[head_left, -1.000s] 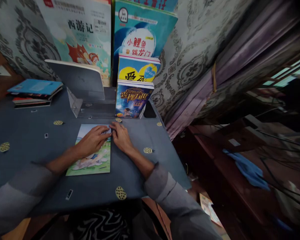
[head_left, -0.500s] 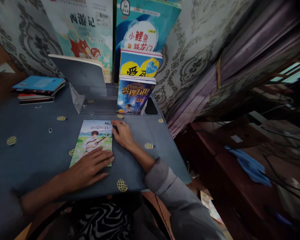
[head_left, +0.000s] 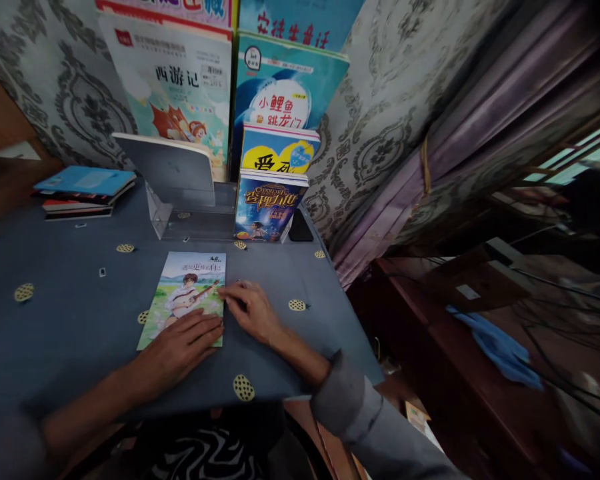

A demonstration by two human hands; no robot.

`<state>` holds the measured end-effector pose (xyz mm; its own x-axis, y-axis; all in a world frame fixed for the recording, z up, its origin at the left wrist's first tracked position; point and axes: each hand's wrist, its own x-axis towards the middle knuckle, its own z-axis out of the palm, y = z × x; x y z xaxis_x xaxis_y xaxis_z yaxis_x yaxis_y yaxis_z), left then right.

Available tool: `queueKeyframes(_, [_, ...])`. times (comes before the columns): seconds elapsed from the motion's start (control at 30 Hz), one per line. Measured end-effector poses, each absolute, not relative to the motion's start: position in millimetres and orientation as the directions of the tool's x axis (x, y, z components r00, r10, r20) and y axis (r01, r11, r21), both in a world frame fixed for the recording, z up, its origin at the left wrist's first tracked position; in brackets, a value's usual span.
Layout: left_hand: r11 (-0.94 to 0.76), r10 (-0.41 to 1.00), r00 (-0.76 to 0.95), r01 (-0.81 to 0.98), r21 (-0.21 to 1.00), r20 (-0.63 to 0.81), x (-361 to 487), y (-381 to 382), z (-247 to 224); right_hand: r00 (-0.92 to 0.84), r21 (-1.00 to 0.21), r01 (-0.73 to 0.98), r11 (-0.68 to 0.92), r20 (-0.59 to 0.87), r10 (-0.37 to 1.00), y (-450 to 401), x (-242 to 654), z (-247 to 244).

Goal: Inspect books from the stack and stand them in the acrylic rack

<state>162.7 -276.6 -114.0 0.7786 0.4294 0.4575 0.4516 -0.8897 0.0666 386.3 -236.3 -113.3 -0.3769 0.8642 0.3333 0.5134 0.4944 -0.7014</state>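
Note:
A thin paperback book (head_left: 190, 272) with a guitar player on its cover lies closed on the table in front of me. My left hand (head_left: 183, 343) rests flat across the lower part of the cover, fingers stretched out and nothing gripped. At the book's right edge is my right hand (head_left: 253, 310). Its fingers are bent and drawn together, with the tips on the edge about halfway up. The thumb is partly hidden, and whether the edge is lifted cannot be made out.
A clear stand holds upright books, among them a dark blue paperback (head_left: 267, 210) and a grey-backed book (head_left: 173, 170). A book stack (head_left: 85, 190) lies at left. A black phone (head_left: 301, 227) sits behind the stand's right side. The patterned table (head_left: 80, 320) ends near my lap.
My right hand has slid down the book's right edge from near its top corner. My left hand stays on the cover. The view has tilted up slightly.

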Motion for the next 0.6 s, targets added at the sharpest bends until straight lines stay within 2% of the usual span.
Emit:
queueKeyframes(0.13, [-0.879, 0.424, 0.779, 0.476, 0.006, 0.462, 163, -279, -113, -0.402, -0.764, 0.421, 0.489, 0.326, 0.855, -263, 392, -113])
queueKeyframes(0.3, [-0.884, 0.394, 0.809, 0.463, -0.061, 0.435, 159, -282, -110, -0.393, -0.805, 0.388, 0.449, 0.296, 0.871, -272, 393, -114])
queueKeyframes(0.6, [-0.860, 0.397, 0.765, 0.503, -0.087, 0.507, 161, -286, -118, -0.407, -0.796, 0.370, 0.479, 0.324, 0.854, -270, 393, -115])
